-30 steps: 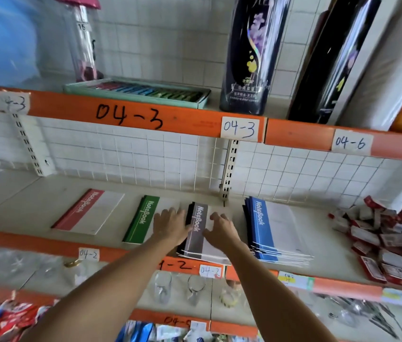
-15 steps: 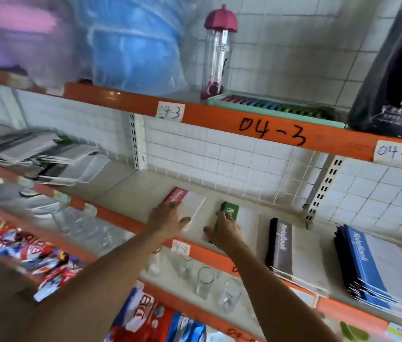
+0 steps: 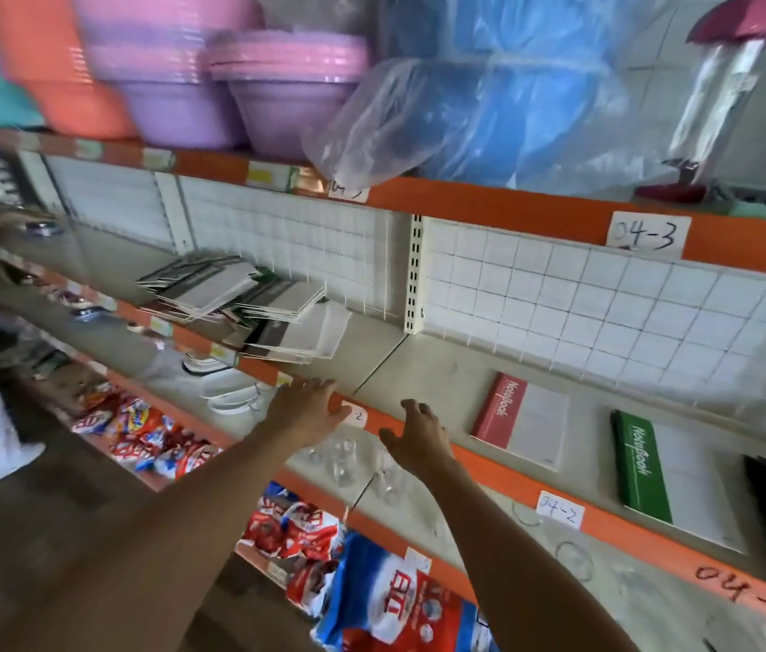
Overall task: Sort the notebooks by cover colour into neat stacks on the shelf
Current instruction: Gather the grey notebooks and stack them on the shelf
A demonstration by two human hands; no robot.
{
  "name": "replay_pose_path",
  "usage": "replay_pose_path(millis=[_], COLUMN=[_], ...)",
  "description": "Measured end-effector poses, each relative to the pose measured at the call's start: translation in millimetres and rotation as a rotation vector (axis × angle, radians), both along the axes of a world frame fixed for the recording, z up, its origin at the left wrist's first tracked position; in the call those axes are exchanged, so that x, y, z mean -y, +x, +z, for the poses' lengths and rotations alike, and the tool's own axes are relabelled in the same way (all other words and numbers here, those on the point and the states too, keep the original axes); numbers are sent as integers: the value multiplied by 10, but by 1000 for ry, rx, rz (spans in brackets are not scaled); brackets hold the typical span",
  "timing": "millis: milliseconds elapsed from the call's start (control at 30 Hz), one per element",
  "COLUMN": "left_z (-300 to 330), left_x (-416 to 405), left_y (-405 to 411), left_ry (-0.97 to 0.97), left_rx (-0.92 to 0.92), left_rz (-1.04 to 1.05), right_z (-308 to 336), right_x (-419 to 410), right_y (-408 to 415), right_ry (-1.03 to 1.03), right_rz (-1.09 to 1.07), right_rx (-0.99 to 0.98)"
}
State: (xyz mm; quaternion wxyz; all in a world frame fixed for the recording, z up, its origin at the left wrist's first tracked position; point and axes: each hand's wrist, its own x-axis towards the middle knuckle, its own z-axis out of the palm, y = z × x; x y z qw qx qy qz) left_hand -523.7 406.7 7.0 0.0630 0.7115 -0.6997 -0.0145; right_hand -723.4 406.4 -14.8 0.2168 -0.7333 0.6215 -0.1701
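Between picks: left hand [image 3: 308,407] and right hand [image 3: 416,435], fingers loose, empty, near unsorted notebook pile [image 3: 254,312]. Next, probably: grasp one notebook, match red notebook [image 3: 519,423] or green notebook [image 3: 668,477].

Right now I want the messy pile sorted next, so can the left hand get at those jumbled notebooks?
Probably yes. The left hand is open at the shelf's front edge, holding nothing, and the bare shelf between it and the jumbled notebooks shows nothing in the way.
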Motion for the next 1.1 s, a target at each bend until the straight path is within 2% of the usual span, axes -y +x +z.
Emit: replay_pose_path(millis=[267,433,667,767,900,1100], left_z=[55,29,131,83,-16,-110], left_x=[559,1161,2065,2433,2751,3142], left_y=[979,1499,2150,2334,2491,2620], left_ry=[-17,-13,10,47,93,141], left_rx=[-11,-12,98,60,2,-119], left_rz=[2,18,20,46,45,93], right_z=[-20,-22,27,18,-139,-169], right_x=[515,1255,2351,2719,2996,3230], right_y=[951,1462,2255,2505,2668,2541], right_ry=[39,40,81,91,205,324], right_rz=[17,18,32,-28,-113,-202], right_rx=[28,35,30,-23,-74,47])
